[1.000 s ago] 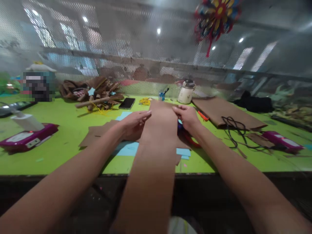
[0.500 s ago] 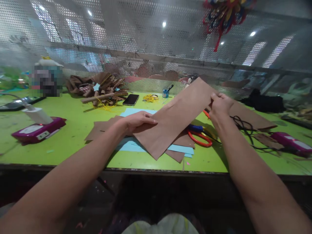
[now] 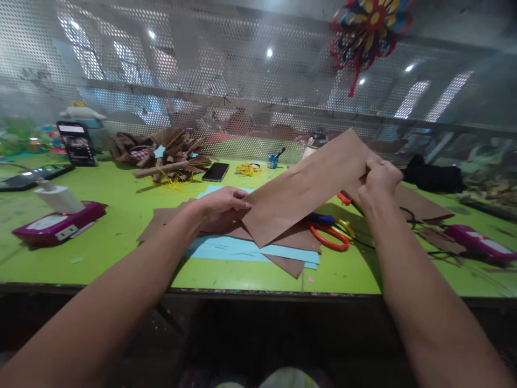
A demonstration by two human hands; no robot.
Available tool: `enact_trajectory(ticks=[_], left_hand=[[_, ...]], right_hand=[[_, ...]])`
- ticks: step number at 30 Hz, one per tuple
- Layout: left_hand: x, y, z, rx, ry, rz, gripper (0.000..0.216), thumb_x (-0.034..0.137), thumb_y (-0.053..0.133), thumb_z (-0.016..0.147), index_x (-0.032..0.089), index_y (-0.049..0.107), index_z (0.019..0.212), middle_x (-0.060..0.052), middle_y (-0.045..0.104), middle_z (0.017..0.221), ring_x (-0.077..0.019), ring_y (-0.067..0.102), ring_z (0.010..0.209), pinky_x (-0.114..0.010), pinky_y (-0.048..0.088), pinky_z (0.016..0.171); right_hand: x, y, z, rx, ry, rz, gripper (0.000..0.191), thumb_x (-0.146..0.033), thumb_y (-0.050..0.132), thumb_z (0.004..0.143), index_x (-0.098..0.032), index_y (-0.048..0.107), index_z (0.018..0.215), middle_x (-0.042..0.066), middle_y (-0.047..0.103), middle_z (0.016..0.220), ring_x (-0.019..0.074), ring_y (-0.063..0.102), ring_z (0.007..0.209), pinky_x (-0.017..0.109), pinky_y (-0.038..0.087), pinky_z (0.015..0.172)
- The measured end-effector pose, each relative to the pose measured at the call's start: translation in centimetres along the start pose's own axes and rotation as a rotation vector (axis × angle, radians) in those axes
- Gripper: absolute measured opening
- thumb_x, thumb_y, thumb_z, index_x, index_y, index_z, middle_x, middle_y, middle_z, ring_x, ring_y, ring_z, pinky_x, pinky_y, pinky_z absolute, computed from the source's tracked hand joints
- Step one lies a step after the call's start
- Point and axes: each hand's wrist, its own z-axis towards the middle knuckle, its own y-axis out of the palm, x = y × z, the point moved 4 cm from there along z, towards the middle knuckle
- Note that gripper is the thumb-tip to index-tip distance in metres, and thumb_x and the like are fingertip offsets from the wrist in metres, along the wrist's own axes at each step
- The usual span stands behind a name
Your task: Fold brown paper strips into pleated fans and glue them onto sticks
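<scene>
A strip of brown paper (image 3: 305, 188) is held up at a slant between my two hands, its right end higher. My left hand (image 3: 222, 206) pinches its lower left edge between thumb and fingers. At the upper right end, my right hand (image 3: 379, 180) grips the edge with curled fingers. Beneath lie more brown sheets (image 3: 169, 216) and light blue paper (image 3: 226, 249) in a loose pile. Red-handled scissors (image 3: 331, 240) rest on the right of the pile, alongside a blue and yellow handle (image 3: 329, 220), partly hidden by the held strip.
Purple power strips stand at left (image 3: 60, 223) and right (image 3: 480, 243), with black cable near the right one. Behind are a brown paper craft bundle (image 3: 165, 156), a phone (image 3: 216, 172), yellow string (image 3: 248, 170) and a small blue jar (image 3: 272, 161). A colourful ornament (image 3: 374, 27) hangs above.
The paper strip and my right hand have moved to the right, and the strip's lower corner has risen. My left hand has shifted slightly left along its edge. The view has tilted a little.
</scene>
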Motion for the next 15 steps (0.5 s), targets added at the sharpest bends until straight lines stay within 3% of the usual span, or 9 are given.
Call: enact_trajectory(ticks=[2, 5, 9, 13, 15], left_hand=[[0.3, -0.7, 0.2, 0.147, 0.045, -0.062, 0.017, 0.016, 0.071, 0.061, 0.013, 0.064, 0.076, 0.0, 0.057, 0.057, -0.007, 0.048, 0.045, -0.019, 0.035, 0.043], [1.0, -2.4, 0.3, 0.441, 0.226, -0.316, 0.018, 0.01, 0.07, 0.06, 0.013, 0.059, 0.073, 0.002, 0.056, 0.06, -0.0059, 0.05, 0.049, -0.018, 0.04, 0.048], [1.2, -4.5, 0.2, 0.66, 0.319, -0.579, 0.017, 0.004, 0.064, 0.061, 0.013, 0.052, 0.069, 0.002, 0.058, 0.062, -0.009, 0.056, 0.056, -0.023, 0.047, 0.059], [1.0, -6.1, -0.1, 0.827, 0.345, -0.555, 0.012, 0.006, 0.06, 0.063, 0.013, 0.054, 0.069, 0.0, 0.059, 0.062, -0.0112, 0.057, 0.056, -0.026, 0.047, 0.06], [1.1, -6.4, -0.2, 0.853, 0.389, -0.471, 0.012, 0.011, 0.063, 0.062, 0.013, 0.058, 0.073, 0.0, 0.061, 0.066, -0.0118, 0.057, 0.058, -0.026, 0.047, 0.06]], right_hand=[[-0.7, 0.2, -0.3, -0.028, 0.064, 0.092, 0.022, 0.0, 0.05, 0.068, -0.018, 0.041, 0.059, -0.006, 0.05, 0.058, 0.0063, 0.051, 0.05, 0.019, 0.042, 0.048], [-1.5, 0.7, -0.8, -0.089, 0.185, 0.189, 0.02, -0.002, 0.047, 0.069, -0.018, 0.042, 0.06, -0.005, 0.05, 0.056, 0.0063, 0.049, 0.047, 0.019, 0.041, 0.045], [-3.1, 2.2, -2.5, -0.41, 0.3, 0.296, 0.015, -0.005, 0.043, 0.069, -0.015, 0.051, 0.062, -0.002, 0.05, 0.053, 0.0066, 0.045, 0.044, 0.019, 0.036, 0.039], [-7.4, 3.0, -6.2, -0.729, 0.131, 0.428, 0.021, -0.007, 0.051, 0.061, -0.019, 0.058, 0.076, -0.001, 0.058, 0.067, 0.0087, 0.051, 0.054, 0.021, 0.04, 0.046], [-9.7, 2.7, -8.2, -0.855, 0.07, 0.434, 0.025, -0.013, 0.057, 0.059, -0.024, 0.06, 0.081, 0.0, 0.058, 0.07, 0.0113, 0.053, 0.058, 0.023, 0.038, 0.047]])
